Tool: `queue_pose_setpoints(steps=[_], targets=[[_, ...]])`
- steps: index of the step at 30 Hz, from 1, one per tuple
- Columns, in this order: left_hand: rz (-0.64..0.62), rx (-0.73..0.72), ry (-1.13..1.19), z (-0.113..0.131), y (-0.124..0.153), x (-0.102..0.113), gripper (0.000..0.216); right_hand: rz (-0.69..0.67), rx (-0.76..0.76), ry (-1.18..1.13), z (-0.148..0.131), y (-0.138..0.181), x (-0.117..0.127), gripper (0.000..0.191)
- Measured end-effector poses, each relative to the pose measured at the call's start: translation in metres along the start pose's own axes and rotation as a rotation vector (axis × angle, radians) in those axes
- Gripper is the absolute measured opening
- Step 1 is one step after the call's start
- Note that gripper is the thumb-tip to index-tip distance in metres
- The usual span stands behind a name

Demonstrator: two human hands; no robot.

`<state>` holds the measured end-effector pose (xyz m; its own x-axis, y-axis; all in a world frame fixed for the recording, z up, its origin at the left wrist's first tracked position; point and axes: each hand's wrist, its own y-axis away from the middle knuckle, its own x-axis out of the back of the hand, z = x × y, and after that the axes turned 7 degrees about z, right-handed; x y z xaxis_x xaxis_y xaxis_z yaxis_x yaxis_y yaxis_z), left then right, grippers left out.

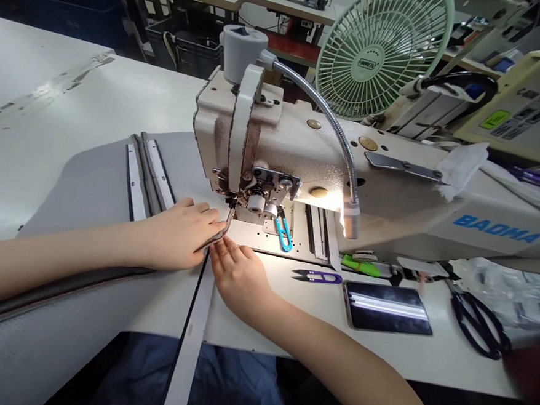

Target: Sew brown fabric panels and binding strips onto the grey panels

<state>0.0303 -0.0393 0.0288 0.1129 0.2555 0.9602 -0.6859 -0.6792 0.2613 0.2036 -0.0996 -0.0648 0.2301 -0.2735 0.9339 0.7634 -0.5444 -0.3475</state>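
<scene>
Head view: the grey fabric [98, 181] lies on the left part of the white table [393, 353], its worked edge running under the needle area of the sewing machine [284, 132] and its near part hanging over the table's near edge. The left hand [187, 234] rests on the fabric, palm down, with its fingers close together and pointing right toward the needle; its thumb is hidden, so a pinch cannot be told. The right hand [239, 277] lies just nearer and to the right, its fingers pressed together and their tips at the folded fabric edge (whether they grip it cannot be told). A white strip [190, 345] with a black border runs from beside the right hand down past the table's near edge. Beyond the left hand, two pale strips [161, 173] lie along the fabric. Blue snips [284, 231] lie on the machine's bed, lit by a lamp [350, 217] on a flexible neck. To the right of the right hand come purple snips [318, 277], a phone [388, 308] and black-handled scissors [479, 319]. A green fan [382, 56] stands behind the machine.
</scene>
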Motion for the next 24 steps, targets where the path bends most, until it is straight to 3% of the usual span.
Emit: queue_pose_setpoints(steps=[7, 16, 24], targets=[[-0.056, 0.052, 0.021, 0.002, -0.017, -0.001, 0.021, 0.054, 0.036, 0.078, 0.0, -0.001, -0.001, 0.033], [-0.045, 0.11, 0.011, 0.001, -0.035, 0.007, 0.013, -0.059, -0.057, 0.002, 0.01, -0.01, -0.003, 0.036], [0.008, 0.198, 0.129, -0.004, -0.04, -0.003, 0.013, -0.061, -0.068, -0.032, 0.01, -0.01, -0.008, 0.036]])
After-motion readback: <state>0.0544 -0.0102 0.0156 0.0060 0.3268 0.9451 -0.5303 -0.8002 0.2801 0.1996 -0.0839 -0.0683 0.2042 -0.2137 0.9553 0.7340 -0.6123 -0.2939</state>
